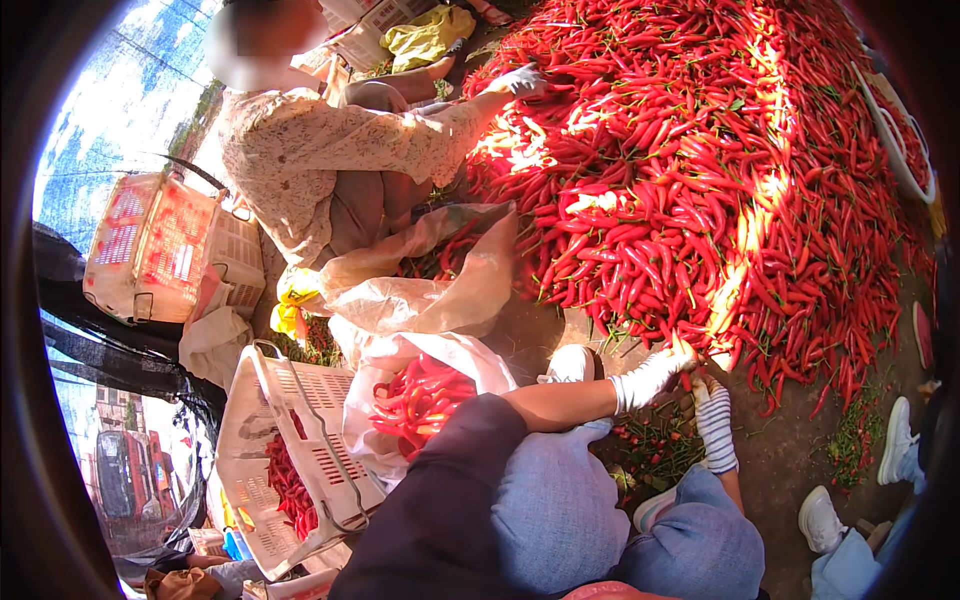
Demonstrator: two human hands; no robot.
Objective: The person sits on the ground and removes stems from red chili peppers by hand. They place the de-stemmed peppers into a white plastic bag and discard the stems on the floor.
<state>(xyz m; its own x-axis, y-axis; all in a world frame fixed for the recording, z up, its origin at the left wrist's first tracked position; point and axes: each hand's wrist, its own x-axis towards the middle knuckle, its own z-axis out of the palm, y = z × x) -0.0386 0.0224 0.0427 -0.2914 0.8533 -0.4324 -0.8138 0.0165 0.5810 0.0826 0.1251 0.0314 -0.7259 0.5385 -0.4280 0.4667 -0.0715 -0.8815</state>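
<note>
A large heap of red chili peppers [645, 225] covers the ground before me. My left hand [654, 375], in a white glove, is at the heap's near edge, its fingers bent close to some peppers. Beside it, my right hand [712, 420], in a striped glove, has its fingertips at a small red pepper [685, 381]; whether either hand grips it is unclear. Beneath my hands lies a pile of green stems with red bits [656, 442]. A white woven sack [480, 367] holding red peppers stands open to the left of my knees.
A plastic crate [251, 450] with red peppers stands left of the sack. More crates [150, 247] are at the far left. A person [337, 142] in a patterned top reaches a gloved hand to the heap. Another person's white shoes [821, 517] are at the right.
</note>
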